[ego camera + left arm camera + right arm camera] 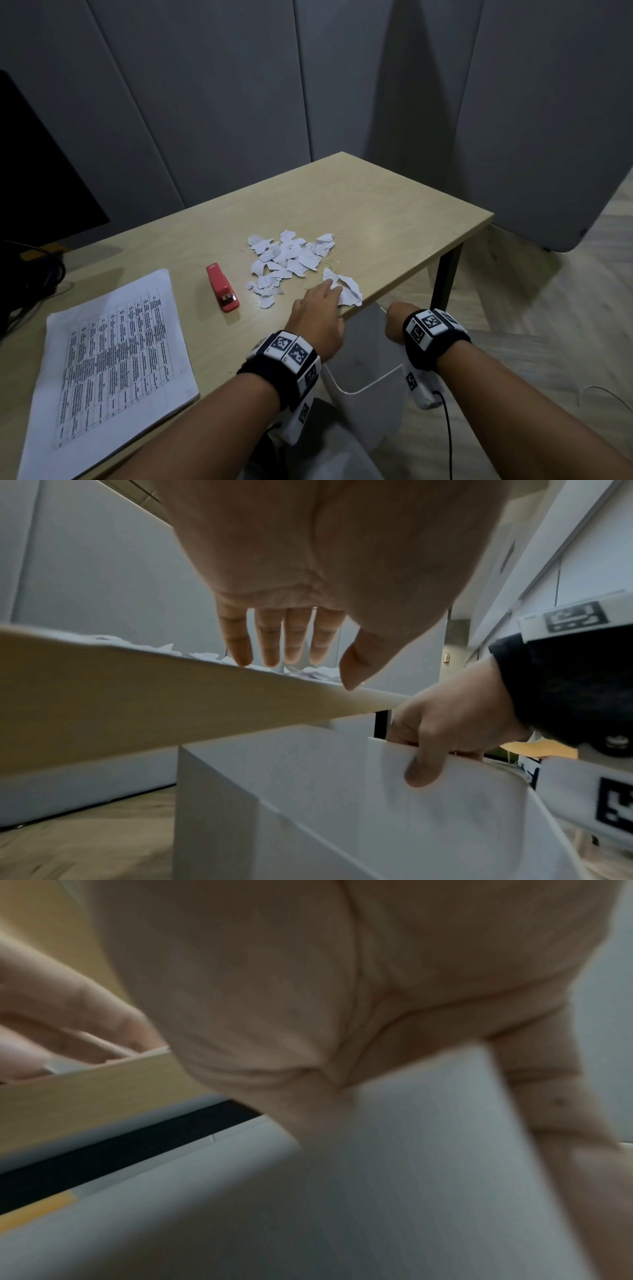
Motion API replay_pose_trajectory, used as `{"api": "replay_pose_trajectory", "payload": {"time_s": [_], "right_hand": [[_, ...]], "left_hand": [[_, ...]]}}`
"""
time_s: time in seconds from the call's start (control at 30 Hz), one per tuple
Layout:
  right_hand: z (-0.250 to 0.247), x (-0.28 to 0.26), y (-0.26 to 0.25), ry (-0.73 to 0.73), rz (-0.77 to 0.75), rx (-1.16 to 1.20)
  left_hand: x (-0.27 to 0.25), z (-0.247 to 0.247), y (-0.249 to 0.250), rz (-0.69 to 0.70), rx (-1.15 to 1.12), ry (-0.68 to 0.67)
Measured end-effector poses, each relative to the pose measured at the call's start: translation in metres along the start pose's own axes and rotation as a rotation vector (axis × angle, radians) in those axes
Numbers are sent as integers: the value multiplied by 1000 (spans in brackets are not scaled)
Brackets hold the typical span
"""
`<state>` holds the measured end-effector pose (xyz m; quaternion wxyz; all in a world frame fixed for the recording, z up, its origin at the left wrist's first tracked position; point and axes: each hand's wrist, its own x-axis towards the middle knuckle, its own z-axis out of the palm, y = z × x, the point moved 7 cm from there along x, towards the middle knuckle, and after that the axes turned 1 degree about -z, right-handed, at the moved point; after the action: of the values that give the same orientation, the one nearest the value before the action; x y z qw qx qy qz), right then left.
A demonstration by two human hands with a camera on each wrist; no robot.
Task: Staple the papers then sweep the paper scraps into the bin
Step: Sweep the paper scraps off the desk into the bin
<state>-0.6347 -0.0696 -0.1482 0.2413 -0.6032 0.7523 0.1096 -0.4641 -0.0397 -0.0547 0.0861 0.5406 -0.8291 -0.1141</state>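
Head view shows your left hand (317, 310) flat on the pale wood-grain table (394, 212), fingers straight and loosely spread, fingertips on a torn white scrap at the near edge. The main heap of ragged paper scraps (287, 262) lies just beyond, with a glossy red stapler (222, 287) to its left and the printed, table-ruled papers (113, 356) farther left. Your right hand (394, 323) curls over the rim of the smooth white plastic bin (370, 394), held below the table edge under the scraps.
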Motion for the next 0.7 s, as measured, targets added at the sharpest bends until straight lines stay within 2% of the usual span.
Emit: {"api": "replay_pose_trajectory", "payload": {"time_s": [0.17,0.33,0.5,0.63,0.7], "right_hand": [[-2,2,3,10,-12,14],[-8,-1,5,16,-30,10],[-10,-3,7,35,-16,28],[-10,-4,6,46,-4,25],[-10,-4,5,47,1,31]], "left_hand": [[-8,9,9,98,31,-5],[-16,4,18,192,-45,113],[-4,-5,17,133,-51,164],[11,6,3,-47,43,-34],[13,12,-2,-79,72,-111]]}}
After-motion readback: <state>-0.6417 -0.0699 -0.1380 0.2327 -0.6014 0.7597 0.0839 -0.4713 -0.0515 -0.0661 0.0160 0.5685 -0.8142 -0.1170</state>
